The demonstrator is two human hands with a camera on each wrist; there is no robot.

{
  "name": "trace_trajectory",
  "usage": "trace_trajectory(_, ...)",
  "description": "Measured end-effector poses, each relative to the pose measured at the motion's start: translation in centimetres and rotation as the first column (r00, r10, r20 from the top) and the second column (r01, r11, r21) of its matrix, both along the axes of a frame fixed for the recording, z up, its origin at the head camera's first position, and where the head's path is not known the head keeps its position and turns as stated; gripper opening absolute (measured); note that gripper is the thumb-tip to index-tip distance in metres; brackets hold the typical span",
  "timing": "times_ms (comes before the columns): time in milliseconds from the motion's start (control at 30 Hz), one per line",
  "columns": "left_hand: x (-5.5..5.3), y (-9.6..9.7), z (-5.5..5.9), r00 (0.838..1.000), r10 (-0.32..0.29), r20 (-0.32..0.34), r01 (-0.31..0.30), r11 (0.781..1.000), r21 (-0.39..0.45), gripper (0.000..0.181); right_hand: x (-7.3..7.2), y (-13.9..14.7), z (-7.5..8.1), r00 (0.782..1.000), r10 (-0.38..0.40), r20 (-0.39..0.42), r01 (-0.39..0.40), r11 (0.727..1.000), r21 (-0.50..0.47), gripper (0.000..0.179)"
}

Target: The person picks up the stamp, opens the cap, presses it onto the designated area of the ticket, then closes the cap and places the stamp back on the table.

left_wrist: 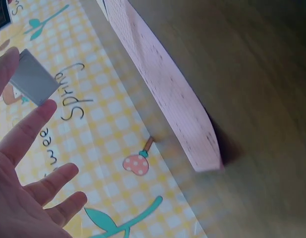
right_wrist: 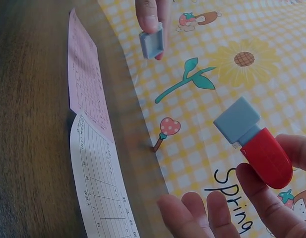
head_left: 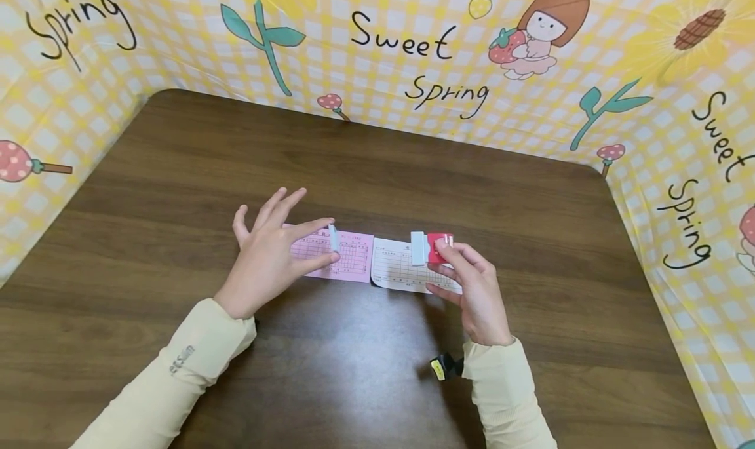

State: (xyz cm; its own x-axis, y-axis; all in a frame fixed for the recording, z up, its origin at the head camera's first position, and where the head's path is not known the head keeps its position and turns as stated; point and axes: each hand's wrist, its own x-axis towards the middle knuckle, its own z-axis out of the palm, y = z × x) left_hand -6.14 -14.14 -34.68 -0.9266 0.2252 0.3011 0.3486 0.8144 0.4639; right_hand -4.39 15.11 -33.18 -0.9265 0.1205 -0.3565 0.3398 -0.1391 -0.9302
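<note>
My left hand (head_left: 257,260) pinches a small grey-blue cap (head_left: 333,238) between thumb and index finger, other fingers spread. In the right wrist view the cap (right_wrist: 153,44) shows its hollow side. My right hand (head_left: 483,298) grips a stamp by its red handle (right_wrist: 268,159), with its light-blue rectangular head (head_left: 418,248) pointing left. Both hands hover over two printed forms lying end to end: a pink receipt pad (head_left: 354,265) under the left hand and a white form (head_left: 392,269) under the right. The hands partly cover both papers.
The papers lie on a dark brown wooden table (head_left: 330,164). A yellow-checked cloth (head_left: 377,82) with cartoon prints stands around its back and sides. A black wrist-camera piece with a yellow label (head_left: 438,369) sticks out beside the right sleeve.
</note>
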Motion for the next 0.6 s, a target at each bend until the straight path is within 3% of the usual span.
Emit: trace_trajectory(600,0.2,-4.1,0.0,0.994,0.073,0.085,-0.071,0.997,-0.019,0.056,0.1,0.1,0.2,1.000,0.007,-0.002,-0.007,1.000,0.004,0.015)
